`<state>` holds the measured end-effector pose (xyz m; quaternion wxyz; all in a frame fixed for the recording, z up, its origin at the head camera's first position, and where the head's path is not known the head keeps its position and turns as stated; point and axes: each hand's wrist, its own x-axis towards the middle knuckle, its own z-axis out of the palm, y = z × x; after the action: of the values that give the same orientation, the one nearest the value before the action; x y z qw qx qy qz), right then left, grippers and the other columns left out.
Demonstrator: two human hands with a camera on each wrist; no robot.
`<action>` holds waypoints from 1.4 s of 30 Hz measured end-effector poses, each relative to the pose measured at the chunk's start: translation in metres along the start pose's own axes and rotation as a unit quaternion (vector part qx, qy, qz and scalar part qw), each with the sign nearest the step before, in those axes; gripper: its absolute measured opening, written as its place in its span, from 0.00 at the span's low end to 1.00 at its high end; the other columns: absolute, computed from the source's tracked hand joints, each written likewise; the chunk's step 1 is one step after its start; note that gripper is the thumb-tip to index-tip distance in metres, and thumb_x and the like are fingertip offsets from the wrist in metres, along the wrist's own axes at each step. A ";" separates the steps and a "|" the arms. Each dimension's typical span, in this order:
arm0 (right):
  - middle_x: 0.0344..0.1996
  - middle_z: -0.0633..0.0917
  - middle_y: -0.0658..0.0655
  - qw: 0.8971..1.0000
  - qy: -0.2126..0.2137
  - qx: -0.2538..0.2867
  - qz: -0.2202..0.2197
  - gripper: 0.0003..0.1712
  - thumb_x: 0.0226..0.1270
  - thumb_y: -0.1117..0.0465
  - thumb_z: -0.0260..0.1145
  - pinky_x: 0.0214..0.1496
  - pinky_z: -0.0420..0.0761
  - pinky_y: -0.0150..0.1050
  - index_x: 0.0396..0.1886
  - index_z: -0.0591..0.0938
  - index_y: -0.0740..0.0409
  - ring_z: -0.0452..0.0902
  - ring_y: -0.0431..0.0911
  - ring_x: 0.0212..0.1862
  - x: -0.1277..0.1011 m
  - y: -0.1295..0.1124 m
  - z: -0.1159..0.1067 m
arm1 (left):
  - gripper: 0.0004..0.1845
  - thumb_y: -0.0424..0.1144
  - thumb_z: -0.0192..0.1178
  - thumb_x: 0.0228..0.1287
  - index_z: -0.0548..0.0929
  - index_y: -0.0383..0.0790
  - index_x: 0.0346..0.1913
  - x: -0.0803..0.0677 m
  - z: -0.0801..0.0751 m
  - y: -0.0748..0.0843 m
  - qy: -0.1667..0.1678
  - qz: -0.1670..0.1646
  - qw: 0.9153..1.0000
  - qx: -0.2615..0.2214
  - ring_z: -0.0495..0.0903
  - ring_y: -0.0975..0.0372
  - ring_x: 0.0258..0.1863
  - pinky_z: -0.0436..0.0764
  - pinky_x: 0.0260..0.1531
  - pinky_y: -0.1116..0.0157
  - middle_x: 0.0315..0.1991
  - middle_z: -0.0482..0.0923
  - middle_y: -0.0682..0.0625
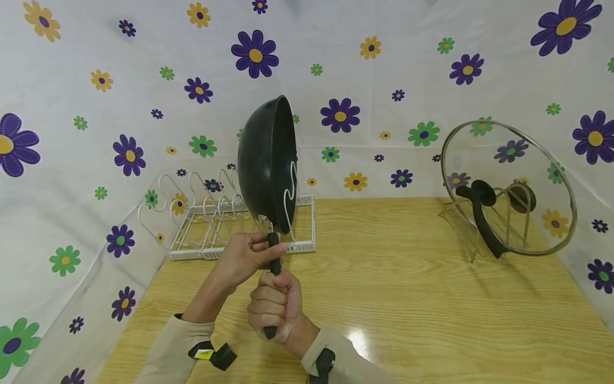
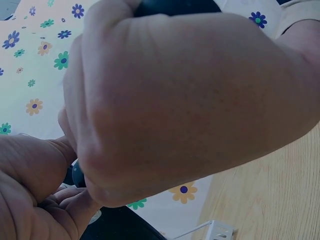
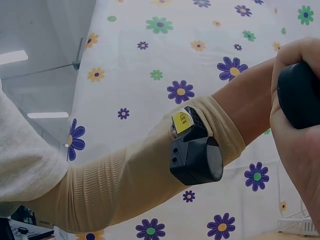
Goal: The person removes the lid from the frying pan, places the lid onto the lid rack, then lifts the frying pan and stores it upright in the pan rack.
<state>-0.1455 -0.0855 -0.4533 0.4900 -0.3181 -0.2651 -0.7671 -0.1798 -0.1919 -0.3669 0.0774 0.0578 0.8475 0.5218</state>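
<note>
A black wok [image 1: 266,162] stands on its edge in the right end of a white wire rack [image 1: 230,224], its handle [image 1: 273,256] pointing down toward me. My left hand [image 1: 249,255] pinches the upper part of the handle near the pan. Just below it, my right hand [image 1: 275,306] grips the handle's lower part in a fist. In the left wrist view the back of the left hand [image 2: 190,100] fills the frame. The right wrist view shows the right hand's fingers [image 3: 295,135] wrapped round the black handle end [image 3: 300,92].
A glass lid [image 1: 508,186] with a black knob leans in a clear stand at the right rear of the wooden table [image 1: 408,298]. Floral cloth [image 1: 144,80] walls the back and both sides. The rack's other wire slots [image 1: 192,197] are vacant.
</note>
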 end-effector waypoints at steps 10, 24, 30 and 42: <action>0.05 0.59 0.42 1.000 0.008 -0.004 -0.005 0.26 0.70 0.62 0.58 0.10 0.51 0.26 0.13 0.58 0.47 0.49 0.34 0.08 -0.004 0.001 -0.002 | 0.20 0.44 0.71 0.66 0.86 0.28 0.50 -0.002 0.003 -0.002 0.004 0.010 1.000 -0.004 0.84 0.62 0.28 0.80 0.27 0.67 0.36 0.90 0.42; 0.06 0.59 0.42 1.000 0.018 -0.006 -0.007 0.26 0.70 0.61 0.58 0.12 0.53 0.25 0.13 0.59 0.47 0.49 0.34 0.08 -0.008 0.000 -0.004 | 0.18 0.45 0.71 0.66 0.87 0.30 0.46 -0.002 0.006 -0.005 0.013 0.008 1.000 0.017 0.81 0.61 0.25 0.81 0.27 0.64 0.27 0.87 0.48; 0.06 0.59 0.41 1.000 0.023 -0.011 -0.005 0.25 0.69 0.61 0.59 0.12 0.52 0.25 0.14 0.58 0.47 0.49 0.33 0.08 -0.010 0.000 -0.004 | 0.19 0.45 0.72 0.65 0.87 0.30 0.46 -0.002 0.008 -0.007 0.017 0.005 1.000 0.017 0.80 0.61 0.25 0.81 0.27 0.63 0.27 0.87 0.48; 0.06 0.59 0.41 1.000 0.029 -0.007 -0.005 0.25 0.69 0.61 0.59 0.12 0.52 0.25 0.14 0.58 0.47 0.49 0.33 0.09 -0.013 0.000 -0.005 | 0.21 0.44 0.72 0.65 0.86 0.29 0.51 0.000 0.009 -0.012 0.014 0.000 1.000 0.001 0.86 0.62 0.29 0.82 0.30 0.65 0.37 0.90 0.41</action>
<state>-0.1428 -0.0812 -0.4658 0.4916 -0.2980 -0.2472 -0.7800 -0.1782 -0.1890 -0.3816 0.0651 0.0503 0.8494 0.5214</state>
